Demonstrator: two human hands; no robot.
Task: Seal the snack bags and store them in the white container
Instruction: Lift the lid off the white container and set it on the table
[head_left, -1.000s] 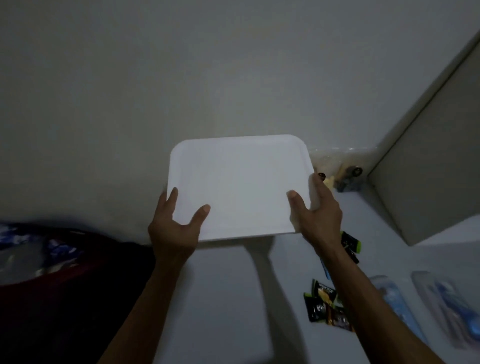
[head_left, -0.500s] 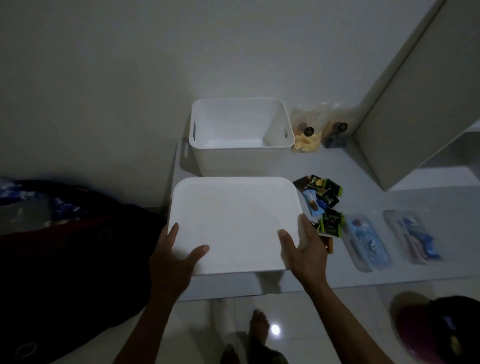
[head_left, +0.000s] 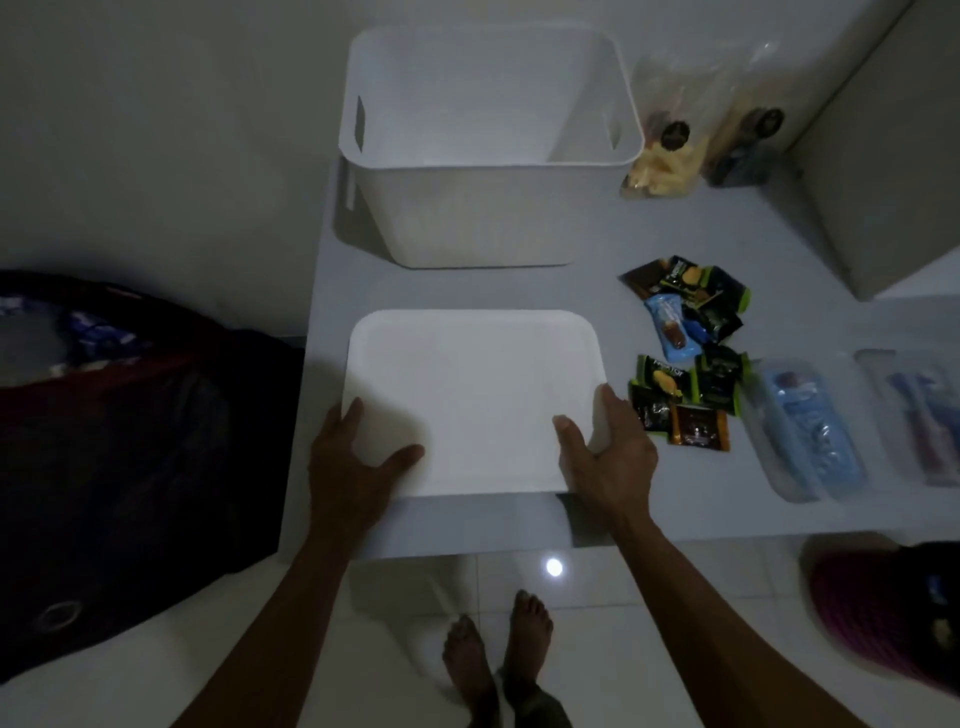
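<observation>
No writing on the snack packets (head_left: 684, 353) can be read. The white lid (head_left: 475, 400) is grasped at its near corners by the left hand (head_left: 353, 470) and right hand (head_left: 605, 457), over the table (head_left: 675, 514). The white container (head_left: 488, 156) stands open beyond it; clear zip bags (head_left: 810, 431) lie right.

Dim room: a pale grey bench (head_left: 675, 514) stands against a plain wall (head_left: 156, 130). Glossy white floor tiles (head_left: 597, 649) mirror one lamp (a small bright spot). Dark bedding (head_left: 130, 441) lies left.
</observation>
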